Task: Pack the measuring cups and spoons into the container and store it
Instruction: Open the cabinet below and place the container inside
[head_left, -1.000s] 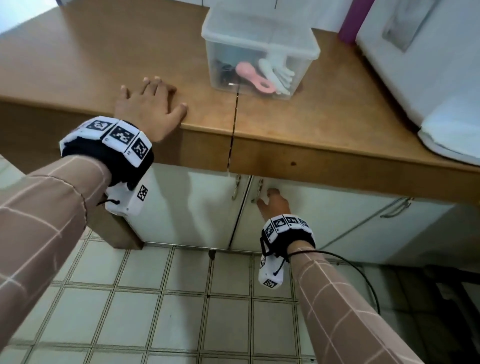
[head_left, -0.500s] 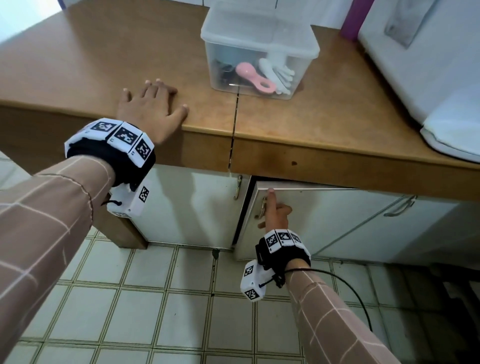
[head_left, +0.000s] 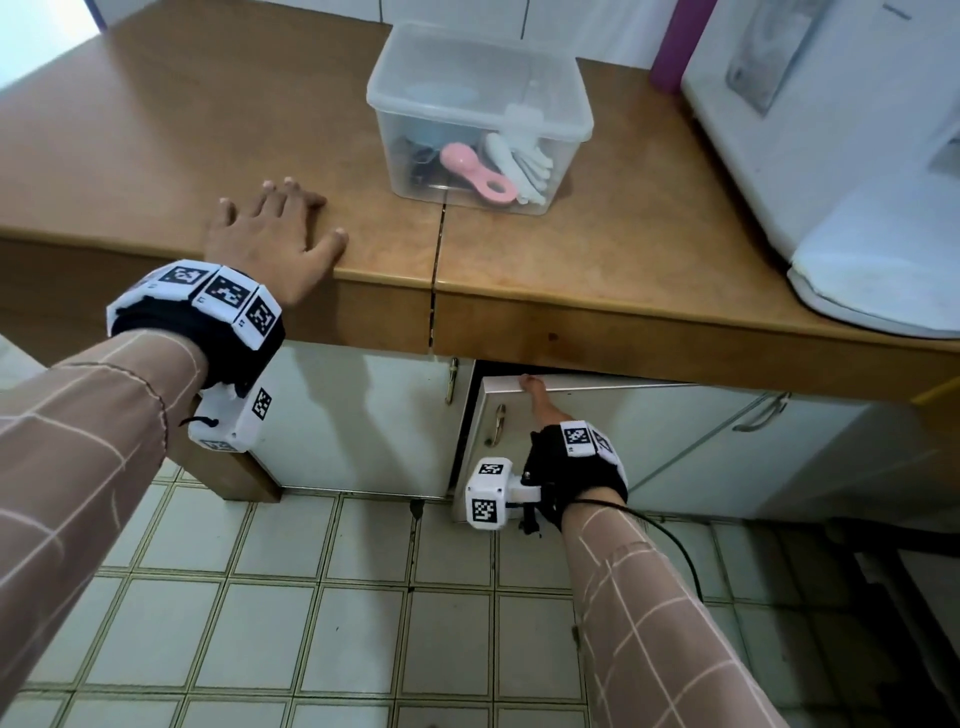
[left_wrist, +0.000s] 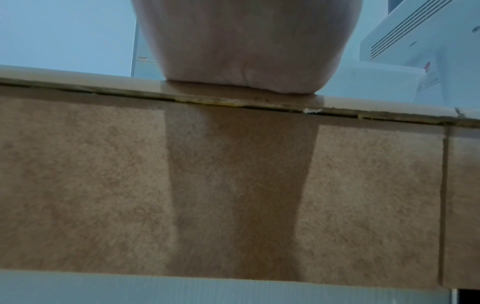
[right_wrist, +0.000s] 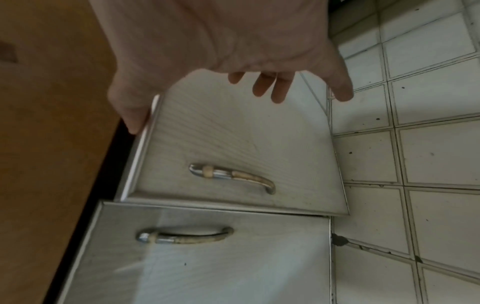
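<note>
The clear plastic container (head_left: 563, 156) stands lidded on the wooden counter (head_left: 649, 270), with a pink measuring spoon (head_left: 467, 169) and white spoons (head_left: 519, 161) showing through its wall. My left hand (head_left: 280, 228) lies flat on the counter's front edge, left of the container and apart from it; its palm (left_wrist: 246, 41) rests on the edge in the left wrist view. My right hand (head_left: 537, 397) is below the counter at the white cabinet door (head_left: 623, 441). Its thumb (right_wrist: 135, 115) lies against the door's top edge, with the fingers (right_wrist: 270, 86) straight over the door's face (right_wrist: 233, 144).
The door stands ajar with a dark gap at its left side; its handle (right_wrist: 231, 176) is free. The neighbouring door (right_wrist: 207, 257) on the left is closed. A white appliance (head_left: 831, 156) fills the counter's right end. Tiled floor (head_left: 311, 623) lies below.
The right hand has left the door handle, slid up to the door's top edge, and the door has swung out from closed to ajar. The left hand has stayed put.
</note>
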